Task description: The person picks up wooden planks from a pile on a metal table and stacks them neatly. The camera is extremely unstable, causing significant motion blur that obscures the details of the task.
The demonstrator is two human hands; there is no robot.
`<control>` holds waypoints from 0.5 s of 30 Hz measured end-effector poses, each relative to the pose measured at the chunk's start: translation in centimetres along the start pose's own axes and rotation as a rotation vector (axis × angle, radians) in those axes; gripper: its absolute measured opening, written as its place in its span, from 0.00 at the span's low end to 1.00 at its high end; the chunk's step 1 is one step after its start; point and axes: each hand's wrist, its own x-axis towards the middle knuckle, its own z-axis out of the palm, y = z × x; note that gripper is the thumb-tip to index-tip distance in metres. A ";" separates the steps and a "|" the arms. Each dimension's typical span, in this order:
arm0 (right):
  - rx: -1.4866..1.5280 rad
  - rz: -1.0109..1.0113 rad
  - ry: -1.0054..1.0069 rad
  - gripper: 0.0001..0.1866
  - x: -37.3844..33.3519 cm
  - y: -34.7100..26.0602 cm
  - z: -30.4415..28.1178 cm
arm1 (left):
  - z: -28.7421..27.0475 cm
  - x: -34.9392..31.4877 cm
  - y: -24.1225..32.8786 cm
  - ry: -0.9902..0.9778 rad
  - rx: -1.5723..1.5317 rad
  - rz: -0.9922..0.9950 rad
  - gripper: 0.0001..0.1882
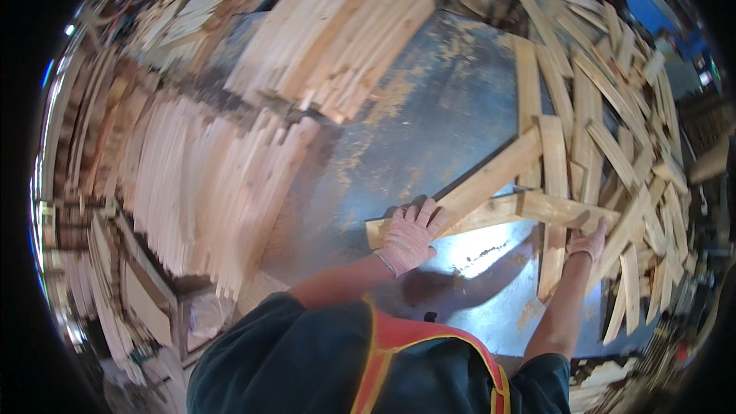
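Both my hands wear pale pinkish work gloves. My left hand [412, 234] lies with its fingers stretched over the near ends of two wooden planks that meet at an angle on the metal tabletop [437, 107]. One of them, a diagonal plank [491, 172], runs up and to the right from my fingers. Farther right, my right hand [589, 244] is closed around the edge of a short wooden board [566, 210], which lies across an upright-running plank [554, 169]. The underside of that grip is hidden.
A jumbled heap of loose wood pieces [621, 130] covers the table's right side. Two neat rows of light slats stand out: a far stack [330, 46] and a near left stack [215, 192]. Sawdust [399, 100] is scattered on the metal. More timber [100, 130] lies at far left.
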 end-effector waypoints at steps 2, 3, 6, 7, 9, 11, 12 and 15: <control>-0.133 -0.062 -0.025 0.35 1.6 0.7 2.1 | -0.4 -1.5 -1.8 -0.029 -0.032 -0.045 0.46; -0.090 -0.053 -0.095 0.32 1.9 1.6 2.9 | -1.3 -1.8 -3.2 -0.062 -0.016 -0.042 0.45; 0.064 0.004 -0.428 0.25 0.2 3.3 3.9 | -4.7 -4.0 -6.7 0.002 0.130 -0.017 0.43; 0.083 0.020 -0.487 0.23 -1.3 3.7 3.9 | -5.6 -5.8 -7.8 0.001 0.186 -0.005 0.43; 0.054 0.070 -0.585 0.22 -5.8 4.8 2.2 | -7.2 -8.7 -10.5 -0.037 0.093 -0.036 0.42; -0.022 0.070 -0.627 0.23 -11.5 7.4 -0.1 | -7.3 -11.5 -12.9 -0.060 -0.086 -0.097 0.42; -0.032 0.037 -0.703 0.24 -14.6 9.3 -1.3 | -6.7 -13.0 -13.8 -0.057 -0.216 -0.146 0.42; -0.130 0.113 -0.720 0.30 -21.9 15.2 -2.7 | -3.4 -14.6 -14.4 -0.002 -0.966 -0.234 0.42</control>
